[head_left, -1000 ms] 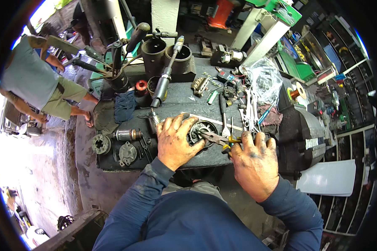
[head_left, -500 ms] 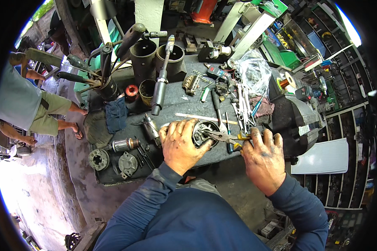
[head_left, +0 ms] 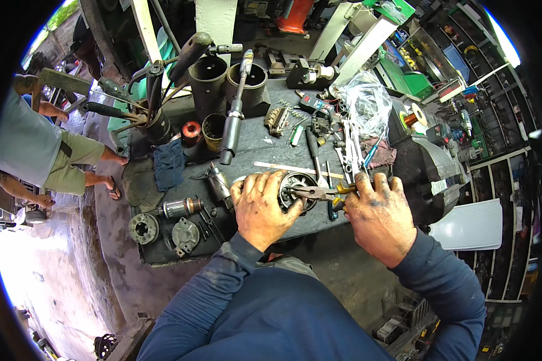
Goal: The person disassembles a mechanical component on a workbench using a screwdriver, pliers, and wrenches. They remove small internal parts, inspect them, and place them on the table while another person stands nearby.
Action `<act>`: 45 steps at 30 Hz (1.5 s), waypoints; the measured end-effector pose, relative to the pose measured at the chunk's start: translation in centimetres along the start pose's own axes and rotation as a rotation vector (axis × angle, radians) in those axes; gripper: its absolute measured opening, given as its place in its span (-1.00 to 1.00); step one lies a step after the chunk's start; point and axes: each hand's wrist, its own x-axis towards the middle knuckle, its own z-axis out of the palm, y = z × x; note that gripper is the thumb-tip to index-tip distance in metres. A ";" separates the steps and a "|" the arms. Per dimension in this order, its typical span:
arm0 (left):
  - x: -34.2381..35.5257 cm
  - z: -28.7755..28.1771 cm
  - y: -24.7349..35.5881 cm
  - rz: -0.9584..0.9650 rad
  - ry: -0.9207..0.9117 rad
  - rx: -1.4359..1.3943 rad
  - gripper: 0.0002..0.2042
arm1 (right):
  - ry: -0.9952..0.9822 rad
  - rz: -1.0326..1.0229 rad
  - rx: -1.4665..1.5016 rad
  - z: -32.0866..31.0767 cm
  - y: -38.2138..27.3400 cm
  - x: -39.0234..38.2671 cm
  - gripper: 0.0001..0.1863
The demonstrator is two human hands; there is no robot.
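Observation:
My left hand is wrapped round a round metal motor housing at the bench's near edge, its thumb along the near rim. My right hand grips yellow-handled pliers. Their jaws reach into the housing's open top; what they pinch there, if anything, is too small to tell. Just left of my left hand lies a metal cylinder part. Further left are a motor armature, a round end plate and a cast end cover.
A hammer, several wrenches and a clear plastic bag lie beyond the pliers. A long metal tool leans over dark metal cans. At far left stands another person. Shelves line the right.
My right hand has shifted slightly right and its wrist has turned, with the pliers swinging a little flatter across the housing. The left hand keeps its hold.

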 end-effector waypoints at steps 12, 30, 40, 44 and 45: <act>0.0 0.0 0.1 0.006 0.006 0.027 -0.29 | 0.115 -0.326 -0.125 0.5 4.6 3.0 -0.80; -0.2 0.3 0.4 0.026 0.053 0.051 -0.33 | 0.124 -0.251 -0.072 1.5 5.5 1.7 -0.70; -0.1 0.3 0.2 0.009 0.038 0.041 -0.28 | 0.031 -0.184 -0.110 3.5 3.5 1.3 -0.67; -0.2 0.3 0.3 0.015 0.014 0.062 -0.22 | 0.204 -0.311 -0.130 2.6 4.9 2.7 -0.70; -0.3 0.3 0.3 0.013 0.012 0.074 -0.22 | 0.204 -0.333 -0.123 2.6 5.2 3.2 -0.70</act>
